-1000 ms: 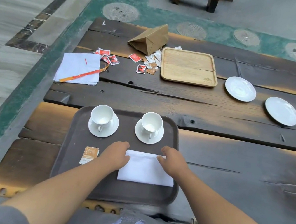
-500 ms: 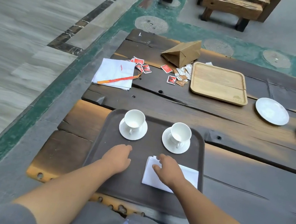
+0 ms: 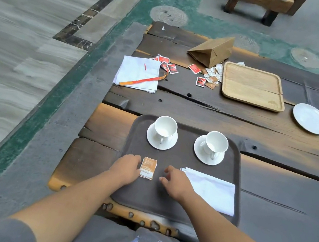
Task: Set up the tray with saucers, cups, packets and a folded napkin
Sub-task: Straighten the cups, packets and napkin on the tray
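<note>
A dark brown tray (image 3: 162, 203) lies on the wooden table in front of me. At its far side stand two white cups, the left cup (image 3: 165, 126) on its saucer (image 3: 151, 140) and the right cup (image 3: 216, 141) on its saucer (image 3: 201, 155). A brown packet (image 3: 148, 168) lies flat near the tray's middle. My left hand (image 3: 126, 168) touches the packet's left edge with its fingertips. A folded white napkin (image 3: 212, 189) sits at the tray's right side. My right hand (image 3: 176, 183) hovers between packet and napkin, fingers spread, holding nothing.
Further back lie a light wooden tray (image 3: 252, 85), a tipped brown paper bag (image 3: 212, 50), scattered red and brown packets (image 3: 200, 81) and a stack of white napkins (image 3: 138, 73) with an orange band. Two white plates (image 3: 310, 118) sit at the right. The table's left edge is close to the tray.
The napkin has slid to the tray's right side and my right hand has come off it. My left hand has moved the packet from the tray's left toward its middle.
</note>
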The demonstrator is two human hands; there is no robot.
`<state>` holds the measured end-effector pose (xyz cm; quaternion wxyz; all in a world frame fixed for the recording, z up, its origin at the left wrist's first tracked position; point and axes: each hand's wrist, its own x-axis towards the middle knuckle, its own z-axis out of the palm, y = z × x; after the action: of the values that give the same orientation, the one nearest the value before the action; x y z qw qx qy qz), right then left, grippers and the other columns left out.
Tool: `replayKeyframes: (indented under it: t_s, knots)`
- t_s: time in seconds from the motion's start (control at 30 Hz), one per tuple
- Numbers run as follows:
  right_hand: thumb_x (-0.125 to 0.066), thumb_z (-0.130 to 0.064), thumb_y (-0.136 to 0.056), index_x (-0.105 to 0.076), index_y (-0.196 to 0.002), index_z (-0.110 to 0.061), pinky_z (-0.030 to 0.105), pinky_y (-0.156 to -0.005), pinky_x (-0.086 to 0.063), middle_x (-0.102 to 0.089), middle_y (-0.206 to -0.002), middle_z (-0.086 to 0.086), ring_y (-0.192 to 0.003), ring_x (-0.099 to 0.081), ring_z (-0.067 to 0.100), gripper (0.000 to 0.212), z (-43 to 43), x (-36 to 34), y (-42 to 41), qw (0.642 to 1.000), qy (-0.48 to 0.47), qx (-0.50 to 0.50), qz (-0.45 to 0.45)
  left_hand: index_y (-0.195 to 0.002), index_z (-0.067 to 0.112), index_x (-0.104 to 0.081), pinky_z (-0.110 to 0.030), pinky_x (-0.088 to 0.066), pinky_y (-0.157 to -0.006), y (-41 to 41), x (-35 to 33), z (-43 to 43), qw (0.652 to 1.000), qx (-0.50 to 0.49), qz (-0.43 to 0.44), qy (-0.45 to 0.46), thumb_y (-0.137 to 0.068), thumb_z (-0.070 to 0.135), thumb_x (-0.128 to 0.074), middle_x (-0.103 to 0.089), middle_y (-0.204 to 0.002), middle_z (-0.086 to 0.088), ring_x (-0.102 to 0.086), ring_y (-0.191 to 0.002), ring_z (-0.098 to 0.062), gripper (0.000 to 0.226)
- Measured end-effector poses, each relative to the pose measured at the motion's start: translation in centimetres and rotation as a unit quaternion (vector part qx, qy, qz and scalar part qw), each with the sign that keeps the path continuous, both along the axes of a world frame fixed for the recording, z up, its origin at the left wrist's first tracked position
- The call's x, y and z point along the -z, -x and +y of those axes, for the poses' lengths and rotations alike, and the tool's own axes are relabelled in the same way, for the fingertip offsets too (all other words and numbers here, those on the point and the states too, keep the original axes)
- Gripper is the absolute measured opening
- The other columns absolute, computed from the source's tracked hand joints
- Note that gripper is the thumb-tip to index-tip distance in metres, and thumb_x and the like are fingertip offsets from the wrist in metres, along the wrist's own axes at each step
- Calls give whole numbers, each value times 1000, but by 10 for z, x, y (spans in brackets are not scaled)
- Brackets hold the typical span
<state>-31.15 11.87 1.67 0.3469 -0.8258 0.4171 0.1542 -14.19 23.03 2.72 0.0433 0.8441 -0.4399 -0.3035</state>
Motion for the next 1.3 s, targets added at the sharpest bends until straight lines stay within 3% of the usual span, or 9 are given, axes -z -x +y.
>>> replayKeyframes:
  t_s: [0.33,0.5,0.67,0.93,1.07,1.3]
  knots:
    - [-58,-37,-96,-55,-128,-12,32,-91,-46,-67,-123,6,-115,-60,27,40,3,5,-13,1000,2,24,16,-121,7,-60,-40,-50,-95,-12,12,-6,1000,6,26,1,-94,25,-58,-65,-123,-12,-60,-115,-30,32]
    - [-61,-34,-93,-60,-112,-15,33,-80,-47,-68,-106,4,-101,-62,26,27,6,12,-26,999,-10,42,8,-115,8,-62,-40,-51,-92,-17,17,-6,999,-2,44,5,-93,26,-59,-66,-117,-10,-61,-110,-29,28]
    - [-60,-34,-92,-60,-105,-17,33,-78,-48,-70,-102,3,-98,-63,26,22,8,15,-35,997,-22,75,10,-112,9,-64,-37,-49,-88,-20,27,-12,996,-44,73,21,-92,27,-61,-66,-111,-10,-61,-106,-28,27]
    - [-58,-32,-91,-56,-96,-20,35,-77,-51,-70,-93,3,-90,-65,26,13,7,23,-41,992,-54,112,8,-86,15,-64,-34,-52,-82,-23,33,-23,988,-73,136,-26,-87,21,-62,-73,-94,-6,-65,-95,-27,6]
    - [-53,-29,-88,-56,-89,-17,40,-80,-56,-73,-88,7,-85,-68,29,12,7,29,-49,990,-61,129,15,-78,17,-60,-34,-51,-76,-22,32,-29,986,-87,137,-32,-86,18,-58,-72,-91,-7,-66,-91,-29,9]
    - [-54,-29,-87,-57,-84,-18,38,-75,-53,-72,-84,5,-85,-65,29,12,10,41,-53,987,-36,154,22,-81,5,-69,-40,-58,-80,-22,35,-34,982,-115,149,-34,-84,11,-59,-74,-80,-17,-72,-85,-34,12]
